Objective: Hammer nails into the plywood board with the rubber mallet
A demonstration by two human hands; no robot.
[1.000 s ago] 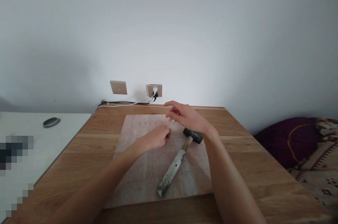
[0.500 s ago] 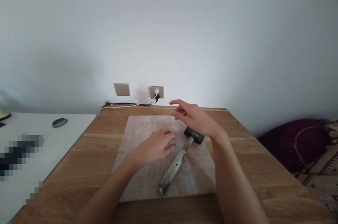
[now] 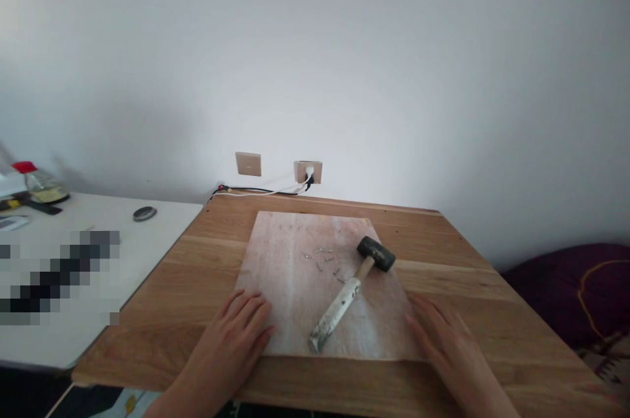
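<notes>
Resting at the two near corners of the board, the person's hands grip no tool. The left hand lies palm down over the board's left edge, fingers a little spread and the thumb just apart, pinching nothing; it looks placed to steady that side. The right hand lies low beside the board's right edge, thumb side against it, nothing visible in its grasp; how hard either one presses, I cannot tell. Together they seem to frame the board, which would keep it from sliding on the wooden table. Lying slantwise on the board's right half is the mallet, its handle end by the near edge and its dark head at the right edge, so the handle points back toward the person, presumably for easy reach. Several loose nails are scattered mid-board, left of the mallet, lying flat where fingers could pick them out singly. A row of small marks runs along the board's far side, too tiny to identify. Beyond the board, cables lead to a wall socket, out of the hands' way.
</notes>
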